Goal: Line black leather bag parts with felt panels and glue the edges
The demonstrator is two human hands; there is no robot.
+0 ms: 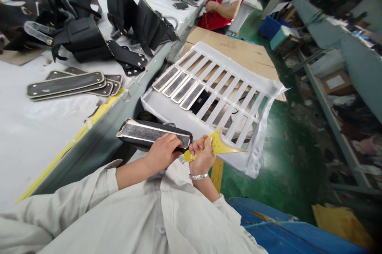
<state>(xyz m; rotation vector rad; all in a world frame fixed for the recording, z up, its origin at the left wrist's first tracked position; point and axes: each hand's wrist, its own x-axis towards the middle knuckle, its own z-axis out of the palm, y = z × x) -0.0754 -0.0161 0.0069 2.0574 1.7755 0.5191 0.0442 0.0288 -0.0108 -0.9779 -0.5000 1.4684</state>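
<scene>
A black leather bag body (pixel 137 141) lies on its side close to my front, its long narrow bottom facing up with a grey panel and pale edges. My left hand (pixel 163 151) grips its right end, the fingers bent over the near edge. Just beside it, my right hand (pixel 203 158) is closed around the handle of a yellow scraper (pixel 222 144), whose wide blade points right. Part of the bag's end is hidden behind my fingers. Beyond the hands stands a white slotted rack (pixel 235 97), with several grey strips with pale borders (pixel 179 88) lying on its left part.
On the white table (pixel 36 134) at left lie several black bag bodies (pixel 86 39) and a stack of grey strips with rivets (pixel 68 83). Cardboard (pixel 238 49) lies behind the rack. A person in a red apron (pixel 219 17) sits farther back. Shelving (pixel 337 127) runs along the right.
</scene>
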